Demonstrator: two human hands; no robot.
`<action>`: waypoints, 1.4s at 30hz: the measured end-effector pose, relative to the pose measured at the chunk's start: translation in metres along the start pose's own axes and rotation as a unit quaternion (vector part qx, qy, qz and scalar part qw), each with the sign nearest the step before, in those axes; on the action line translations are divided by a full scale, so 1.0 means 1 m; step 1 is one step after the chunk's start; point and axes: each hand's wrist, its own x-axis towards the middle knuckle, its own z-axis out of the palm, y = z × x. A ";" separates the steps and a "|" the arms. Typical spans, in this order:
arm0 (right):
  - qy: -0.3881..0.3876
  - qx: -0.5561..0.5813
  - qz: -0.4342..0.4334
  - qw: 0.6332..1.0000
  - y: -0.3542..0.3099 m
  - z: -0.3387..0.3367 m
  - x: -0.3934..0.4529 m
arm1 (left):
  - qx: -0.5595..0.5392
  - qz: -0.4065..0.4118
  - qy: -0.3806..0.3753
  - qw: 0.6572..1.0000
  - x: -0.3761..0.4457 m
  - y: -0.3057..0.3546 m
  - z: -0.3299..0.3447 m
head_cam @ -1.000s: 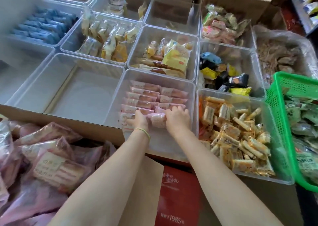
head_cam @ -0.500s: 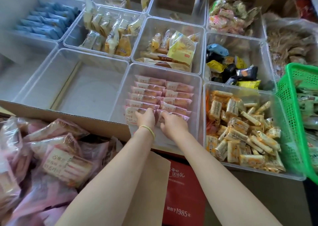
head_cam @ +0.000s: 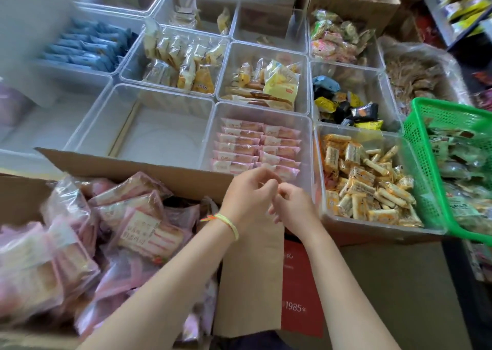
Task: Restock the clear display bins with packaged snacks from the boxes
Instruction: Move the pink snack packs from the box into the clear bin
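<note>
both hands are seen close together, almost touching, at the near rim of the pink-packet bin (head_cam: 306,126). the left hand (head_cam: 249,195) has its fingers loosely curled, and the right hand (head_cam: 292,203) likewise; nothing is seen held in either, though a small item hidden between the fingertips cannot be ruled out.

inside that bin the pink packets (head_cam: 255,147) are laid in two neat columns, overlapped like shingles, each packet's long axis running left to right across the bin. the near end of the bin floor is hidden behind the hands.

the supply is found to the left and nearer the person: an open cardboard box (head_cam: 138,163) heaped with loose pink packets (head_cam: 143,224), lying at mixed angles, many with the long axis running diagonally. the left hand is the nearer to this box, just beside its right edge, so a leftward and downward reach is judged to be called for next. a turn of each packet to the crosswise lie would then be needed.
</note>
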 end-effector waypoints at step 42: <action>-0.021 0.152 -0.127 0.980 -0.100 0.078 -0.157 | -0.328 -0.082 0.007 0.941 -0.123 -0.041 -0.197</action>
